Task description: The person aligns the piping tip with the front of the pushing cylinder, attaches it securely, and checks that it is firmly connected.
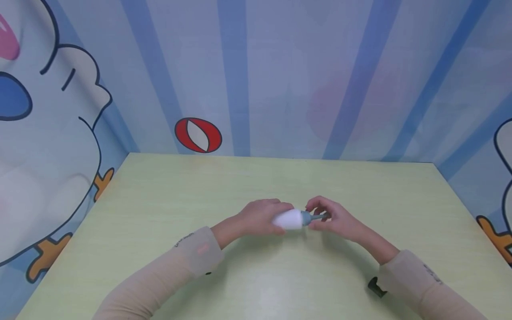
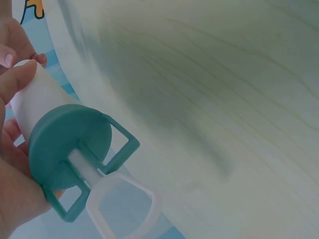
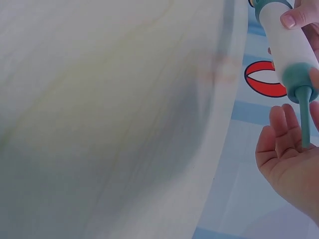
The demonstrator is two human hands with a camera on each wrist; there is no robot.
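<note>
My left hand point(image 1: 262, 218) grips the white barrel of a large plunger syringe point(image 1: 290, 219), held roughly level over the table. In the left wrist view, the teal end cap point(image 2: 70, 144) has two side loops, and a pale ring handle point(image 2: 124, 206) stands out from its middle. At the syringe's other end, a teal collar point(image 3: 298, 77) narrows into a long, thin nozzle point(image 3: 305, 119). My right hand point(image 1: 334, 220) is around this nozzle with loosely bent, spread fingers. Its fingertips are right by the collar, and the nozzle's tip points toward the palm.
Beneath both hands lies a pale yellow-green table point(image 1: 192, 186). A blue striped backdrop point(image 1: 272, 80) with cartoon figures rises behind it and along the sides. A small black piece point(image 1: 376, 286) shows at the right cuff.
</note>
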